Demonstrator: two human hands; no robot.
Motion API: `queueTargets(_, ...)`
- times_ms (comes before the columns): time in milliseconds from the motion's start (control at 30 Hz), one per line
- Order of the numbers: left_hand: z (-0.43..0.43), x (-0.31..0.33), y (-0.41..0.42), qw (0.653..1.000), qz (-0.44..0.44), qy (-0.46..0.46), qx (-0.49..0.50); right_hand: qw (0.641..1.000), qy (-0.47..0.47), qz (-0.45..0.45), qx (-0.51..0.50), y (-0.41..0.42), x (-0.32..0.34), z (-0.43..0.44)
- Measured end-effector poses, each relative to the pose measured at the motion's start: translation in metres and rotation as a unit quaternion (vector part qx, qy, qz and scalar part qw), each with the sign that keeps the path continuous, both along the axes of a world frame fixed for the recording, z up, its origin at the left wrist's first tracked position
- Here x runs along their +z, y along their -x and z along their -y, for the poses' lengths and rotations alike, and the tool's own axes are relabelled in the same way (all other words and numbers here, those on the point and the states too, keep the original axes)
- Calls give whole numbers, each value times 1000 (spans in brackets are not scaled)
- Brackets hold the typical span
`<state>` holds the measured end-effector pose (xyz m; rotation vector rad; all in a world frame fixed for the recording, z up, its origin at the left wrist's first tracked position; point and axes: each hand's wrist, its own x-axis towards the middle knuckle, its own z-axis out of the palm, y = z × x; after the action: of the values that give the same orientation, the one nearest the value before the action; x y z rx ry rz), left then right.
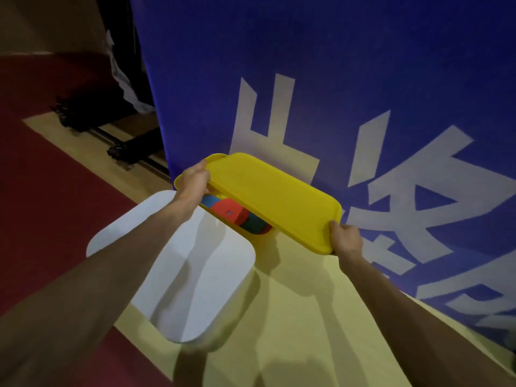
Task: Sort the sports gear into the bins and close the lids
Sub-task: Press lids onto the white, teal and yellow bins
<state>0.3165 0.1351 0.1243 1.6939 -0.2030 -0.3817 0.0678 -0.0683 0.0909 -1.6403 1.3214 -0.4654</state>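
Note:
A yellow lid (268, 196) is tilted over a yellow bin (223, 216) that stands by the blue wall. My left hand (194, 181) grips the lid's far left end. My right hand (346, 237) grips its near right corner. Through the gap under the lid show red gear (227, 210) and blue gear (208, 201) inside the bin. A white bin (178, 263) stands nearer to me with its white lid closed; my left forearm crosses above it.
A blue banner (335, 79) with large white characters rises right behind the bins. The floor is yellow wood (293, 317) with a dark red area (50, 191) to the left. A black wheeled stand base (122, 152) sits at the banner's left edge.

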Motion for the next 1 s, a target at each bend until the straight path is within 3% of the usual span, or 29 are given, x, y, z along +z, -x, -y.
queueTargets(367, -10, -66, -83, 988, 102, -119, 12, 998, 55, -22, -12, -106, -28, -50)
queueTargets(667, 2, -86, -142, 942, 160, -288, -61, 995, 65, -76, 1, -140, -57, -54)
queueTargets(1000, -3, -97, -157, 942, 194, -266, -64, 998, 47, -38, -21, -150, -81, -63)
